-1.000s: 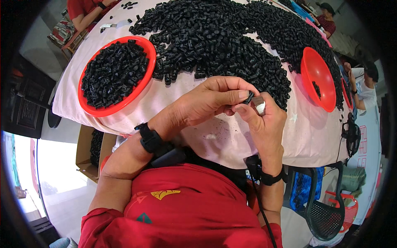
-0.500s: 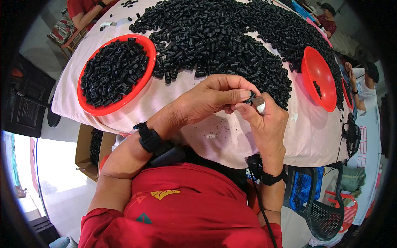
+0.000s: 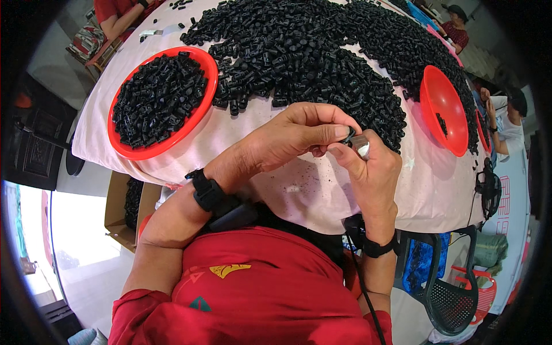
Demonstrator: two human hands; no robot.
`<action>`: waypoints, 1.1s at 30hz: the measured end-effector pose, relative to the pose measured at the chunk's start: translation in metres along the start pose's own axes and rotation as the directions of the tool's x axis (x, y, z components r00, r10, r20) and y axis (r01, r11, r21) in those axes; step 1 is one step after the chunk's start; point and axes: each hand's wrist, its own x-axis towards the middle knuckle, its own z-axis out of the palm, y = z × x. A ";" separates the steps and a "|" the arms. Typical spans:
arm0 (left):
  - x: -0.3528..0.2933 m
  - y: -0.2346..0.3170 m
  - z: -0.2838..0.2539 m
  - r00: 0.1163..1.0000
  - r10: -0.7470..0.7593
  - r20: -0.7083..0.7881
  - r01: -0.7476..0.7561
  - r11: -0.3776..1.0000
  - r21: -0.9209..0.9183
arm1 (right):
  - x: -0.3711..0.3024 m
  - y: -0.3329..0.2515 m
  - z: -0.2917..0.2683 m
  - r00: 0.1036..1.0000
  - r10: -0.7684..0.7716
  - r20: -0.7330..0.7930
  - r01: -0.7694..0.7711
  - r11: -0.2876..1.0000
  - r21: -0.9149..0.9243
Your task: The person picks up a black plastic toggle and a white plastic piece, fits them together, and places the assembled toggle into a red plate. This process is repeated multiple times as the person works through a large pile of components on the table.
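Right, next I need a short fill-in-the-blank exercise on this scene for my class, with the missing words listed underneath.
1. The left hand pinches a small black part between index finger and ____, while the right hand holds a silvery metal piece.
2. The heap of black parts rests on a tablecloth coloured pale ____.
3. The heaped bowl is on the person's ____ side.
4. The bowl on the right is coloured ____.

Missing words: thumb; pink; left; red.

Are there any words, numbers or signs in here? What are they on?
White board: big red outlined marks, sideways; I don't copy writing out.
Red shirt: coloured shapes, no letters I can read.
Black pieces: too small to tell.
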 end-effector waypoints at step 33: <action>0.001 -0.004 -0.002 1.000 -0.007 -0.014 0.007 1.000 0.001 | 0.000 0.003 0.002 0.999 -0.046 -0.018 0.045 0.998 -0.048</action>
